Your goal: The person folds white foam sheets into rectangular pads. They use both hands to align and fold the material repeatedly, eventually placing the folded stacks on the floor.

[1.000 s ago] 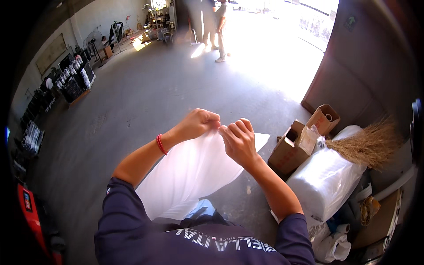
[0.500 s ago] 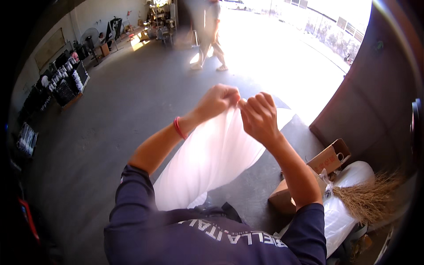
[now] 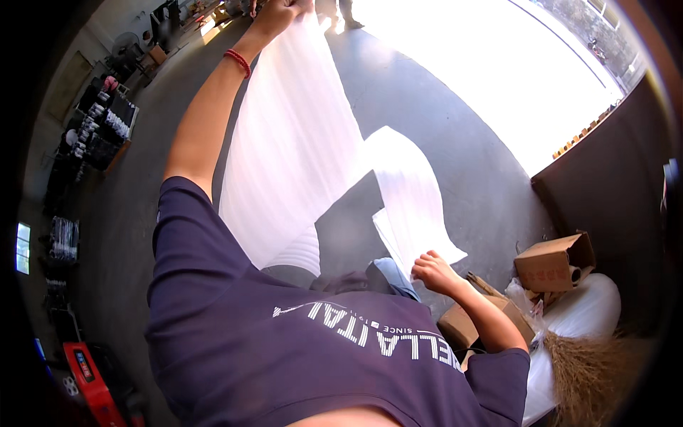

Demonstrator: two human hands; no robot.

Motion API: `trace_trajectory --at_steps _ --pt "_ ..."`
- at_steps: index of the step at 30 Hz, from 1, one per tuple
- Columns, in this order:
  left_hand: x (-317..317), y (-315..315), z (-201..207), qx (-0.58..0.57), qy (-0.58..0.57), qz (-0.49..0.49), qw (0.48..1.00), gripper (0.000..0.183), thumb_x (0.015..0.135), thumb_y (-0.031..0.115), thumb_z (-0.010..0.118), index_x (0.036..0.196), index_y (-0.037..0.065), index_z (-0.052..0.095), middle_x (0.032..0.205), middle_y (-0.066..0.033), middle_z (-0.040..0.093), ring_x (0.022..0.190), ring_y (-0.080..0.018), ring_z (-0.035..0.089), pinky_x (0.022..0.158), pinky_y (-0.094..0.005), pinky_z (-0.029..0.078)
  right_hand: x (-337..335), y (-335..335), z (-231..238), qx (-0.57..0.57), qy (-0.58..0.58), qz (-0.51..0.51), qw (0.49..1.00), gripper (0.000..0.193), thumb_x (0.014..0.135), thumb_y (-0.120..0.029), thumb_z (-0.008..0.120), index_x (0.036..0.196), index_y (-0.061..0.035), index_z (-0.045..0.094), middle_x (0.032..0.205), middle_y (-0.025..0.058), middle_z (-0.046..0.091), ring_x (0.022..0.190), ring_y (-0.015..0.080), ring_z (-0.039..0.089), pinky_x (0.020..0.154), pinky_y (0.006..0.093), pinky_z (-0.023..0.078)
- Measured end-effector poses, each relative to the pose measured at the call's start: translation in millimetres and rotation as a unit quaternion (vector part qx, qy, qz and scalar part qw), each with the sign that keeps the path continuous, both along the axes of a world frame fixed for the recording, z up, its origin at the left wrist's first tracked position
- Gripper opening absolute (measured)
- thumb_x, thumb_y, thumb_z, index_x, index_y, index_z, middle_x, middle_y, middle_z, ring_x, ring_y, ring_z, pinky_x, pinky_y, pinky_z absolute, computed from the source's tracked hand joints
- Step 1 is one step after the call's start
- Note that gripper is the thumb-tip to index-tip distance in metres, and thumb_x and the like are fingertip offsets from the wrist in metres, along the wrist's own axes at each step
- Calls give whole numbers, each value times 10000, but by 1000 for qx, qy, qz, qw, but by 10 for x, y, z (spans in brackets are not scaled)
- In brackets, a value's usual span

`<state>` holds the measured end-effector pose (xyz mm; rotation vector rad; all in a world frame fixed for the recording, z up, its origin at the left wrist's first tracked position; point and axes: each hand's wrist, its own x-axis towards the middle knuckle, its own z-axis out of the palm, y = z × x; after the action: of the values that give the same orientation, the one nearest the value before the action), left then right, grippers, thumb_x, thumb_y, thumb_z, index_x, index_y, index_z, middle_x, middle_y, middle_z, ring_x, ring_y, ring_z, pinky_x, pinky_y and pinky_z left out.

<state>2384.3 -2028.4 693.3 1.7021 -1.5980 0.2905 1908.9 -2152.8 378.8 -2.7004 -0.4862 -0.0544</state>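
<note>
My left hand (image 3: 281, 16), raised at the top edge, is closed on the upper end of a long, thin white foam sheet (image 3: 299, 128). The sheet hangs down from it in a broad sloping panel, then bends over into a narrower flap on the right. Low by my waist, my right hand (image 3: 435, 272) is closed at the lower edge of that flap. Its fingers partly hide the grip. A curved, ribbed white piece (image 3: 297, 255) shows under the panel; I cannot tell whether it belongs to the same sheet.
Cardboard boxes (image 3: 555, 262), a white plastic-wrapped bundle (image 3: 587, 306) and a straw broom (image 3: 594, 373) lie at the right beside a dark wall (image 3: 605, 171). Racks of goods (image 3: 107, 128) line the left side. A red object (image 3: 92, 384) stands lower left. Another person's legs (image 3: 341, 13) show at the top.
My hands have moved apart: the left up and forward with the sheet's end, the right down toward my waist. The sheet, bunched before, now spreads open between them. The view has tilted.
</note>
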Motion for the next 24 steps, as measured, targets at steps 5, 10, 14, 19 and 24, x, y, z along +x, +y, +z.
trace_trajectory --at_steps 5,10,14,19,24 --pt "971 -1055 206 -10 11 74 997 272 925 240 470 735 64 553 635 56 446 620 -34 396 589 -195 329 44 -1837 -237 -57 158 -123 978 45 687 -156 631 674 -118 611 706 17 588 782 195 561 724 339 361" --pt "2263 -2100 66 -17 44 151 987 280 930 244 465 735 62 546 650 64 448 633 -24 390 589 -180 318 766 -3367 6 -136 286 -157 936 49 689 -167 627 695 -120 639 727 30 637 786 202 591 726 358 355" --pt "3000 -2851 105 -45 61 178 981 277 903 250 494 729 47 566 596 38 472 592 -47 426 551 -222 351 1237 -4462 -70 -170 343 -181 906 64 687 -178 635 708 -120 649 712 46 638 751 218 611 721 373 360" --pt "3727 -4118 -113 -49 41 239 969 292 903 273 495 762 32 581 594 -13 537 568 -76 472 537 -249 379 2663 -5723 510 -150 199 -219 943 81 685 -55 595 663 -121 637 728 28 625 817 193 565 775 329 342" --pt "4432 -5772 -184 -16 37 212 976 269 897 246 488 745 38 567 605 -67 542 556 -162 510 544 -284 405 4345 -6869 1591 -191 66 -230 952 91 718 -15 595 664 -78 631 739 25 610 795 173 552 823 307 345"
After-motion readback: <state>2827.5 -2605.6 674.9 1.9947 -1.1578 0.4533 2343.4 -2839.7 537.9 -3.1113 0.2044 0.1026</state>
